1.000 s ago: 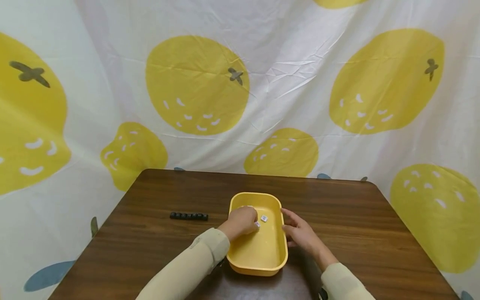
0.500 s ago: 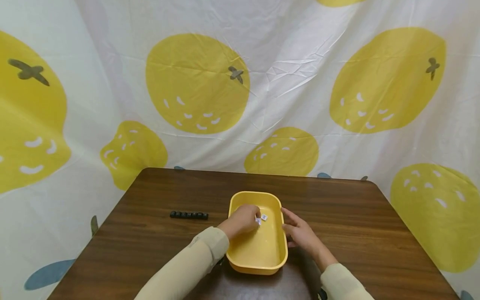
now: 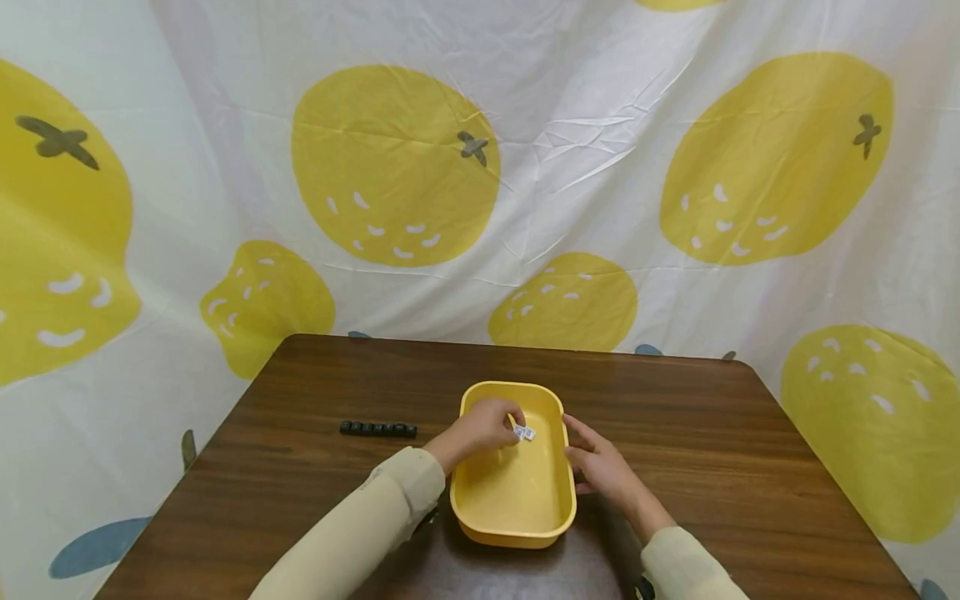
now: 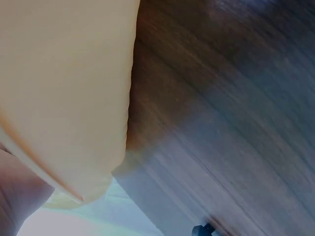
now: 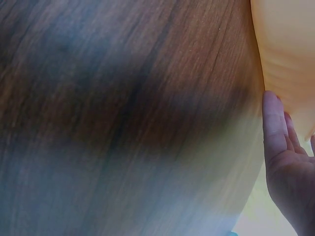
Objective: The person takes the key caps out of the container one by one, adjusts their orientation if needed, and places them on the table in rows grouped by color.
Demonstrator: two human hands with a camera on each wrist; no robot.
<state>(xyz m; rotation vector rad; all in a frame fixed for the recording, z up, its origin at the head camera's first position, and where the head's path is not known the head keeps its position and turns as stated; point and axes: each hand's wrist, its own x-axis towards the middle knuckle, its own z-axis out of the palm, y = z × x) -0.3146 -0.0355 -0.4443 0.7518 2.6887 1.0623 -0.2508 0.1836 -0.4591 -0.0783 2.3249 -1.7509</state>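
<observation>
Inside the yellow plastic tub [image 3: 517, 508], my left hand [image 3: 487, 423] pinches a small white square piece [image 3: 518, 432] between thumb and forefinger. That piece sits right beside a second white square piece [image 3: 529, 434] with a dark mark, on the tub's floor; I cannot tell whether the two touch. My right hand [image 3: 607, 471] rests its extended fingers against the tub's right outer wall. In the right wrist view, its fingers [image 5: 273, 118] lie along the tub wall [image 5: 288, 54]. The left wrist view shows mostly tub wall [image 4: 74, 88], with a bit of the left hand [image 4: 19, 191].
A straight row of small black blocks [image 3: 378, 429] lies on the dark wooden table [image 3: 720, 450], left of the tub. Behind the table's far edge hangs a white cloth [image 3: 570, 167] printed with large lemons.
My left hand has moved slightly away from me within the tub, bringing the pinched white piece up beside the other one. The right hand has stayed at the tub's side.
</observation>
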